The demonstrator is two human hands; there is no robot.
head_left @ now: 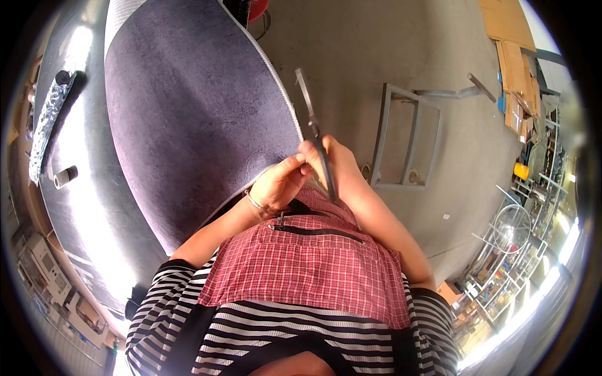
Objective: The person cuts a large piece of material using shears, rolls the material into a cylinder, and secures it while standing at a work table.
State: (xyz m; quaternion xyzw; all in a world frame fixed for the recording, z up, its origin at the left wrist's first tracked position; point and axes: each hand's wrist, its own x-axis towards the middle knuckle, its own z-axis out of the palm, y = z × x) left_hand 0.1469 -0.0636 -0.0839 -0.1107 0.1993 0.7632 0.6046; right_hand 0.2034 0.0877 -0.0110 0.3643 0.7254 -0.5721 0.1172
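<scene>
**Scissors in your right hand, at the edge of the purple-grey sheet**

In the head view, your right hand [332, 164] is closed around the dark handles of the scissors [315, 127], whose blades point up and away from you, just beside the sheet's corner. You have the purple-grey sheet [200, 106] on your left, lying partly over the dark, shiny table [78, 207]; its pale stitched border [276, 75] curves down toward your hands. Your left hand [276, 186] is at that border, thumb drawn in to curled fingers and close against your right hand; you cannot tell whether it pinches anything. Farther left, a foil-wrapped roll [50, 125] and a short tube [64, 177] lie on the table. To your right, a grey metal frame [380, 135] is on the floor.
</scene>
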